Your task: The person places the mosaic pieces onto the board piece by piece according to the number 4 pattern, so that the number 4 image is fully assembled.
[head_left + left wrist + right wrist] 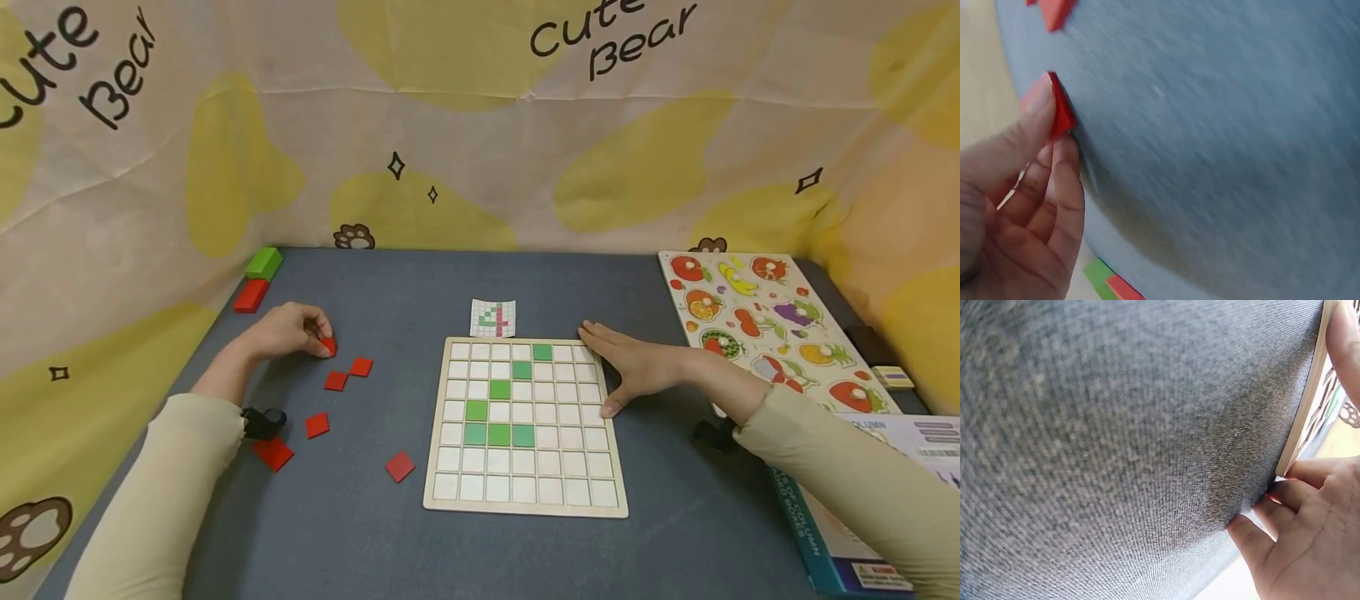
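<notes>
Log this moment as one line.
left hand: pinches red tile | right hand: touches grid board | green tiles: seven on board | pattern card: beyond board's far edge

Fruit-picture board point(772, 333), box point(810, 533), patterned cloth point(465, 125) behind

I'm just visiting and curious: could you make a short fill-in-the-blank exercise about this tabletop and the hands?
1. The left hand pinches a tile coloured ____.
2. The grid board holds exactly ____ green tiles.
3. The small card just beyond the board shows the numeral ____.
4. The large white panel on the right is covered with pictures of ____.

Missing words: red; seven; 4; fruit.
</notes>
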Demonstrator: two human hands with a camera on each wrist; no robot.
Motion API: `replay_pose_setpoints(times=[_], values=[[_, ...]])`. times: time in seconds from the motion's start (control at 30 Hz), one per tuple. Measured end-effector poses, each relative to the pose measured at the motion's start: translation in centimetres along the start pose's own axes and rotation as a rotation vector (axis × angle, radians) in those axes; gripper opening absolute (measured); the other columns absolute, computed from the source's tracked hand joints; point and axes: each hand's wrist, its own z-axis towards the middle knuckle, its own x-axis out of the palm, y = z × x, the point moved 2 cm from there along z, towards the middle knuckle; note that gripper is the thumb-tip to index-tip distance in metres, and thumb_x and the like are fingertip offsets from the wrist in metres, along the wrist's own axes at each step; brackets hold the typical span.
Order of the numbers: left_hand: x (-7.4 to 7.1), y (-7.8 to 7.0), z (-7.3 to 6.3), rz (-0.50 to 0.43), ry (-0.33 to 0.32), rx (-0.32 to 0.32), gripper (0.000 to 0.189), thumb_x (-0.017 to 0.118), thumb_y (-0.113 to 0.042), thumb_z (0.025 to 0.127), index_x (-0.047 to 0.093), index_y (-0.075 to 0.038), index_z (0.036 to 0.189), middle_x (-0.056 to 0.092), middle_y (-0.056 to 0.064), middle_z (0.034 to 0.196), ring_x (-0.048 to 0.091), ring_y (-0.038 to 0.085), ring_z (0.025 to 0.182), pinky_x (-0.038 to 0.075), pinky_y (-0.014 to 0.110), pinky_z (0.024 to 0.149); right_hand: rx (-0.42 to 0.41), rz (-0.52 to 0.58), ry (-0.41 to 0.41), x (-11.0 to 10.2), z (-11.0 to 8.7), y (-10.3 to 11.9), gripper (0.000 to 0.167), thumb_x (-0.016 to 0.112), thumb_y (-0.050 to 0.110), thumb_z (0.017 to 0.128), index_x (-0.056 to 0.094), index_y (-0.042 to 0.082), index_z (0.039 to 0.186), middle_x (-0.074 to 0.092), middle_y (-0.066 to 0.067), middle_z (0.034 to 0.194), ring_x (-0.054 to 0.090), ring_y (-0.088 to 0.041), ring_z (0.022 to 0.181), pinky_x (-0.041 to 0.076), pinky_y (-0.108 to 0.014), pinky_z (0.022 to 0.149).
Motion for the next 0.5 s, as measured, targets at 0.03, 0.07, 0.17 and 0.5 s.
replay_pose_setpoints(times=[0.03,0.07,0.17,0.5], values=[[0.0,-0.4,0.0,-0.002,-0.024,-0.003,0.022,0.081,-0.015,0.080,0.066,-0.004,0.091,0.065,0.002,0.077,0.054,0.012,0.071,0.042,0.025,0.068,0.001,0.001,0.001,0.0,0.0,0.0,0.126,0.082,0.047,0.075,0.002,-0.006,0.156,-0.008,-0.026,0.165,-0.007,-0.047,0.153,0.009,-0.065,0.121],[0.1,-0.9,0.1,-0.005,-0.044,-0.006,0.021,0.081,-0.017,0.081,0.067,-0.005,0.091,0.066,0.002,0.078,0.054,0.011,0.072,0.043,0.025,0.068,0.001,0.002,0.001,0.0,0.0,0.1,0.126,0.082,0.047,0.075,0.002,-0.006,0.156,-0.008,-0.026,0.165,-0.007,-0.046,0.153,0.009,-0.065,0.121],[0.6,-2.9,0.6,-0.030,-0.097,0.000,0.020,0.080,-0.020,0.083,0.068,-0.006,0.092,0.068,0.003,0.081,0.054,0.013,0.074,0.042,0.026,0.068,-0.003,0.007,0.005,-0.1,-0.1,0.2,0.126,0.082,0.047,0.075,0.002,-0.007,0.155,-0.008,-0.027,0.164,-0.007,-0.047,0.153,0.009,-0.065,0.120],[5.5,-13.7,4.1,-0.196,-0.132,0.142,0.015,0.079,-0.016,0.083,0.070,-0.010,0.093,0.069,0.005,0.088,0.061,0.015,0.077,0.048,0.026,0.069,-0.001,0.006,-0.001,-0.1,-0.1,-0.1,0.125,0.082,0.047,0.075,0.001,-0.006,0.156,-0.009,-0.026,0.165,-0.008,-0.046,0.153,0.008,-0.065,0.120]])
